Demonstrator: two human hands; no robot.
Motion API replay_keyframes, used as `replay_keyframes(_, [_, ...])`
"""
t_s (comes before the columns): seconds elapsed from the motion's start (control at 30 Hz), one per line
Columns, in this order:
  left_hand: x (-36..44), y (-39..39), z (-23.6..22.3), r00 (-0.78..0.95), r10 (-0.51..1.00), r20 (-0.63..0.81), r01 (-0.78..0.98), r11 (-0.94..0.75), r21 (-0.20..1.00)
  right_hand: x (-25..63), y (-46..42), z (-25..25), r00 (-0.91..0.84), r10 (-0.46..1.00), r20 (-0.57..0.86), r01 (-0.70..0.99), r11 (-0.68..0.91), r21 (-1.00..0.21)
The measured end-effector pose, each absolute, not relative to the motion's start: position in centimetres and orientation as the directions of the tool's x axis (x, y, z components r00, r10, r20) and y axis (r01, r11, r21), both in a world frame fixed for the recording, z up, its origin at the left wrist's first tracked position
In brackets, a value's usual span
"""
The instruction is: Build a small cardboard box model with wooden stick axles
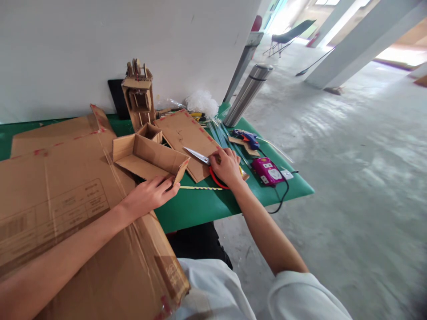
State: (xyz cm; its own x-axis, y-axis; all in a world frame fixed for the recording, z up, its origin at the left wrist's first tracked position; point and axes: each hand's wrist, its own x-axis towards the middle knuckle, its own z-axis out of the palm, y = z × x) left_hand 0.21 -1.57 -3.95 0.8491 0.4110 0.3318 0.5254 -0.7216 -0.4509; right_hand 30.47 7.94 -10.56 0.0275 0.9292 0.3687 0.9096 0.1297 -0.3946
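Observation:
My left hand (151, 195) is closed on the near end of an open, long cardboard box (150, 162), with its thumb along the lower edge. The box lies tilted partly on a large cardboard sheet. My right hand (227, 166) has curled fingers over the red handles of a pair of scissors (200, 156). The blades point away to the left, above a flat cardboard panel (187, 138). Part of the handles is hidden under the palm. Something yellow shows beside the fingers, too covered to name. A thin dotted strip (200, 188) lies between my hands.
A large flattened carton (66, 178) covers the left of the green table (200, 209). Behind stand a cardboard model (138, 98) and a steel flask (248, 95). On the right lie a blue glue gun (247, 137), clear sticks and a purple power socket (268, 171) with its cable.

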Motion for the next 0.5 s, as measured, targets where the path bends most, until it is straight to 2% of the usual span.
replay_keyframes(0.5, [0.23,-1.64,-3.78,0.847,0.414,0.334,0.529,-0.721,-0.448,30.51,7.99,-10.61,0.029,0.927,0.374,0.907,0.132,-0.399])
